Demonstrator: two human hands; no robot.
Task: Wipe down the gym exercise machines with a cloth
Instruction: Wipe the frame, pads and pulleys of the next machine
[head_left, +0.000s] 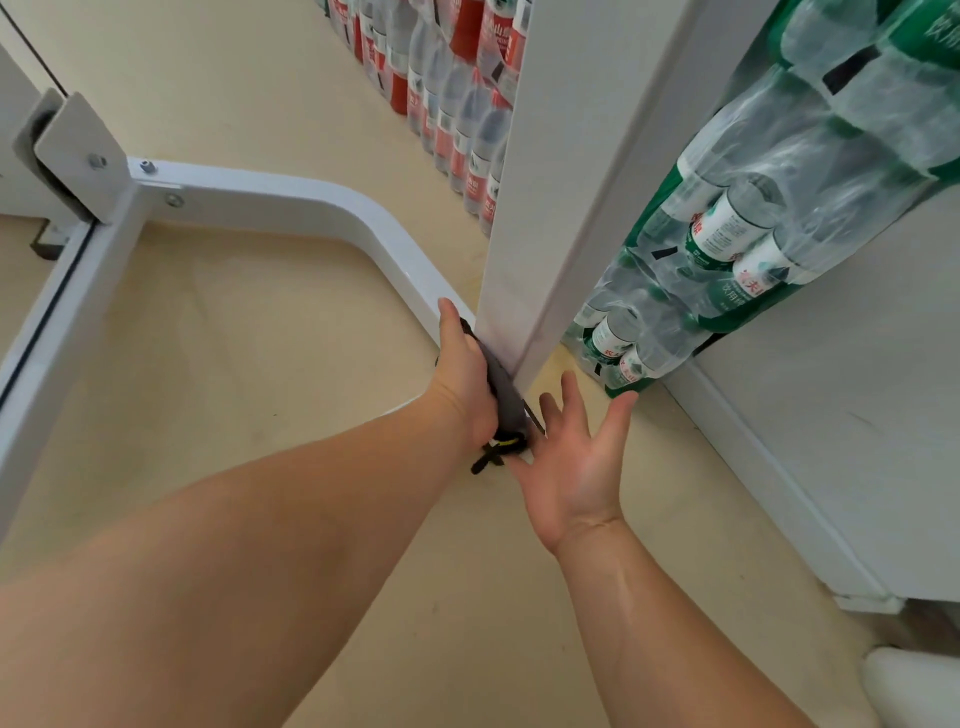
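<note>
Fingers of the left hand (462, 379) lie out of sight behind the hand itself, so I cannot tell whether they curl round the cloth (501, 384) or lie flat on it; only the thumb shows, lying straight and pointing away along the metal. That hand holds the dark grey cloth against the foot of a white upright post (545, 208) of the exercise machine, low down near the floor, the cloth showing as a narrow strip between palm and post. A black strap with a yellow mark (503, 446) sticks out from the cloth's near end, below the heel of the hand. Just beside it the right hand (571, 467) is released, palm turned up toward the camera, its fingers straight and spread, grasping nothing; whether its nearest finger touches the strap is unclear. A curved white frame bar (311, 208) runs from the post's foot across the beige floor (260, 364) to a bolted grey bracket (78, 150) at the far left, where a straight white rail (57, 322) meets it. To the right of the post stand shrink-wrapped packs of green-labelled water bottles (779, 208), set against a white wall (831, 415) with a skirting board. Beyond the post, more bottles with red labels (457, 104) line the floor. Something white and rounded (914, 686) shows at the lower right corner.
</note>
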